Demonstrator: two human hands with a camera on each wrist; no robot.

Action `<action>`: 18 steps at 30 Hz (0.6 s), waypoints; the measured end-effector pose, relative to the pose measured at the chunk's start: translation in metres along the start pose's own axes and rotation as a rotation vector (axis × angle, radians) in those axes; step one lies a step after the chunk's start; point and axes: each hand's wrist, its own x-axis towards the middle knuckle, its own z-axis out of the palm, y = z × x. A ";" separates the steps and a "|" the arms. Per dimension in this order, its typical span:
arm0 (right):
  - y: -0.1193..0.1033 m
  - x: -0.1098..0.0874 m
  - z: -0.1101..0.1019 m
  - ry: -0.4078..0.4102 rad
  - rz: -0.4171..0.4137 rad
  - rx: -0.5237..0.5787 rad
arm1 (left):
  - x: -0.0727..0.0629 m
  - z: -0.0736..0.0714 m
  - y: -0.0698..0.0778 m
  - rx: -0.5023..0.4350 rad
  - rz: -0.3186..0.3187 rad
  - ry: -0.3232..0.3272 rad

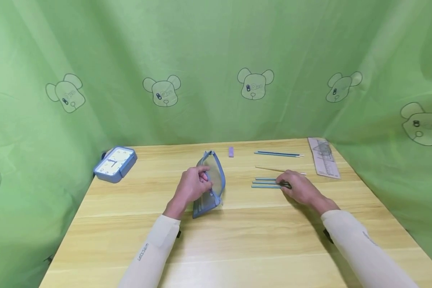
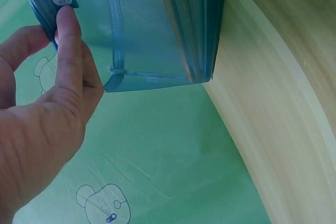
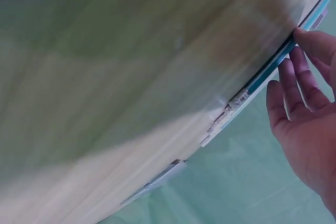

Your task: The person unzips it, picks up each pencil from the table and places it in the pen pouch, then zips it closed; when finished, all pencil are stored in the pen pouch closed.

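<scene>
Pale sleeves (image 1: 149, 252) reach in over the bare near part of the desk (image 1: 252, 236). Just beyond them, the left hand (image 1: 191, 185) has its grip pinched on the rim of a blue mesh pouch (image 1: 203, 205), which stands tilted left of the desk's middle, its mouth gaping. In the left wrist view, slender sticks show through the mesh, seemingly inside it.

To the right, the right hand (image 1: 302, 188) bends over the right ends of three blue pencils (image 1: 263, 183) lying side by side. Its fingertips touch at least one; whether that grip has closed on them, I cannot tell.

The step in hand looks like gathering these pencils for the pouch. The next move probably calls for a firm pinch on all three, a lift, and a turn end-on to the mouth, with the left hand holding the rim wide.

Farther back lie a gold pencil (image 1: 271, 169), a blue clock (image 1: 116, 162), a ruler sheet (image 1: 320, 162), two more blue pencils (image 1: 277, 153) and a purple eraser (image 1: 231, 152). A green curtain (image 1: 209, 40) hangs behind everything.
</scene>
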 end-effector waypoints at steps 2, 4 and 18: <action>-0.001 -0.001 0.000 -0.005 0.002 -0.008 | 0.000 0.000 0.001 0.002 0.000 -0.005; -0.002 -0.003 -0.001 -0.006 0.002 -0.016 | 0.000 0.001 0.002 0.004 0.001 -0.008; -0.011 -0.010 -0.001 -0.054 -0.038 -0.029 | 0.000 0.006 0.000 0.017 -0.011 -0.017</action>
